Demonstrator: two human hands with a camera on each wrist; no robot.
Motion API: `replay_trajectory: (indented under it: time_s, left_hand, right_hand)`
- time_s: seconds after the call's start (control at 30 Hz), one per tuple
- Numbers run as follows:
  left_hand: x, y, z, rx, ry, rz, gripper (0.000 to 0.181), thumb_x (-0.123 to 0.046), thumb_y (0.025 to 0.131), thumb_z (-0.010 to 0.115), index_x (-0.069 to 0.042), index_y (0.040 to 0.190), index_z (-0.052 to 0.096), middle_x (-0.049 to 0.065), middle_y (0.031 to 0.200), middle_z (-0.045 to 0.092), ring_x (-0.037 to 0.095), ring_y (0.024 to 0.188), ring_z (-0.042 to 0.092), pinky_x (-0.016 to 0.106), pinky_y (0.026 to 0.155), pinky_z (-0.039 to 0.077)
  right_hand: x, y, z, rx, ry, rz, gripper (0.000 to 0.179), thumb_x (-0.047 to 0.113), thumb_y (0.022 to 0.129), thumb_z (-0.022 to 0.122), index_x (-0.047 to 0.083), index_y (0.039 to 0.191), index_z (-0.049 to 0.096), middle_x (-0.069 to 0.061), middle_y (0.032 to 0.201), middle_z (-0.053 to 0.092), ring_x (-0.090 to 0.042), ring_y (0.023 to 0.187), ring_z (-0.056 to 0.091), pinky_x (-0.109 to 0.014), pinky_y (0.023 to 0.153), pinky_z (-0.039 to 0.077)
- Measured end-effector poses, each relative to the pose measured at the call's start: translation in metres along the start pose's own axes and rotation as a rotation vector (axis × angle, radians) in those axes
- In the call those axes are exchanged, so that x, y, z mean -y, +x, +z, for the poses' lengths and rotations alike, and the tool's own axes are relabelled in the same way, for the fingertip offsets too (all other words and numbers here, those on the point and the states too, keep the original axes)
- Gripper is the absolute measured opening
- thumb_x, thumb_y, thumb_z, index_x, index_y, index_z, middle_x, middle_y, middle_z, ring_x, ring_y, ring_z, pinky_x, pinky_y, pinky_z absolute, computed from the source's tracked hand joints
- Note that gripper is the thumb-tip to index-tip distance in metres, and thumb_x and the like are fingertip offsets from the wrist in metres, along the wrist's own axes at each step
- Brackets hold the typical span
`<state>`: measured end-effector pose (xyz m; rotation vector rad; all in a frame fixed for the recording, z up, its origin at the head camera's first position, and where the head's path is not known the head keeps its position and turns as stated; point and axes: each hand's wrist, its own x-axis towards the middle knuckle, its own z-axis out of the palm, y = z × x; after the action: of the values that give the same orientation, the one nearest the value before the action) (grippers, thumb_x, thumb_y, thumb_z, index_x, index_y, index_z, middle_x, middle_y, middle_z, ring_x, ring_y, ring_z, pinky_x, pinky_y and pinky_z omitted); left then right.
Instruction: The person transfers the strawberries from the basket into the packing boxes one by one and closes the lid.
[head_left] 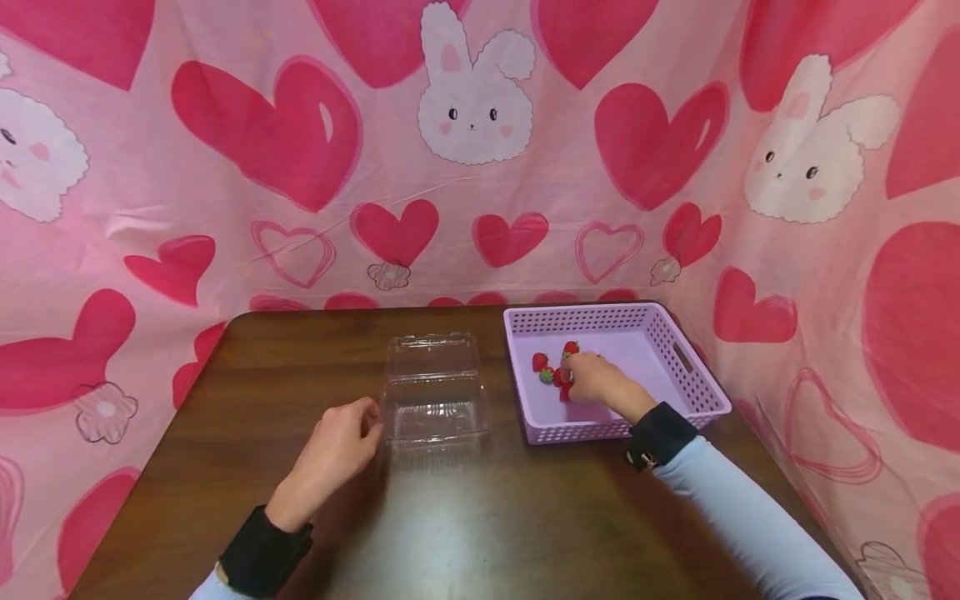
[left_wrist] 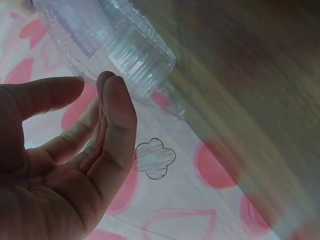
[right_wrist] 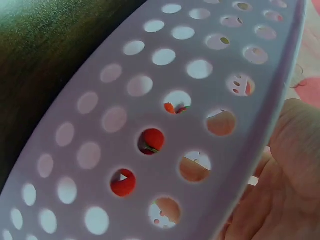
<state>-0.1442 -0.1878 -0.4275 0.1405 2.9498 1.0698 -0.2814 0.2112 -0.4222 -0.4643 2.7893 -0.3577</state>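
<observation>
Several red strawberries (head_left: 540, 362) with green tops lie on the floor of a lilac perforated basket (head_left: 645, 346) at the right of the table. My right hand (head_left: 596, 379) reaches over the basket's near wall, fingertips down among the strawberries; I cannot tell whether they pinch one. In the right wrist view the basket wall (right_wrist: 125, 117) hides those fingertips, and red fruit shows through its holes. A clear plastic clamshell box (head_left: 437, 408) stands with its lid raised, left of the basket. At its left side is my left hand (head_left: 341, 437), fingers loosely bent, thumb apart, holding nothing.
The brown wooden table (head_left: 480, 517) carries both containers, the basket near its right edge. A pink cloth (head_left: 465, 192) with hearts and rabbits hangs behind the table and along the sides. Both wrists wear black bands (head_left: 266, 550).
</observation>
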Motion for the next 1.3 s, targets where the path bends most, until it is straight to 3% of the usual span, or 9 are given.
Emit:
replay_trajectory:
  time_s: [0.33, 0.83, 1.17, 1.3]
  left_hand:
    - [0.001, -0.005, 0.005, 0.041, -0.040, -0.032, 0.051, -0.002, 0.096, 0.072, 0.010, 0.143, 0.056, 0.006, 0.076, 0.059, 0.019, 0.058, 0.053, 0.031, 0.052, 0.050]
    - [0.004, -0.006, 0.013, 0.073, -0.092, -0.063, 0.058, -0.001, 0.096, 0.074, 0.013, 0.147, 0.050, 0.007, 0.078, 0.063, 0.019, 0.056, 0.057, 0.032, 0.054, 0.054]
    - [0.002, -0.005, 0.020, 0.059, -0.089, -0.037, 0.054, 0.000, 0.094, 0.074, 0.014, 0.143, 0.055, 0.005, 0.069, 0.056, 0.019, 0.054, 0.053, 0.030, 0.050, 0.047]
    - [0.002, -0.005, 0.023, 0.055, -0.095, -0.025, 0.053, 0.001, 0.094, 0.074, 0.013, 0.143, 0.056, 0.004, 0.069, 0.056, 0.018, 0.054, 0.053, 0.030, 0.049, 0.047]
  right_hand:
    - [-0.006, 0.000, 0.009, 0.005, 0.003, -0.044, 0.025, -0.005, 0.083, 0.073, 0.002, 0.107, 0.076, -0.011, 0.100, 0.072, -0.027, 0.091, 0.064, -0.048, 0.088, 0.056]
    - [-0.007, -0.003, 0.017, -0.017, 0.013, -0.006, 0.030, 0.001, 0.088, 0.077, 0.003, 0.118, 0.073, -0.011, 0.104, 0.069, -0.029, 0.094, 0.061, -0.049, 0.090, 0.055]
    - [-0.004, 0.002, 0.022, -0.084, -0.004, 0.021, 0.017, -0.001, 0.084, 0.078, 0.005, 0.099, 0.074, -0.008, 0.093, 0.063, -0.027, 0.089, 0.059, -0.044, 0.082, 0.054]
    - [0.000, 0.003, 0.023, -0.071, 0.031, 0.024, 0.020, 0.000, 0.085, 0.080, 0.004, 0.103, 0.073, -0.008, 0.092, 0.064, -0.027, 0.088, 0.060, -0.043, 0.082, 0.055]
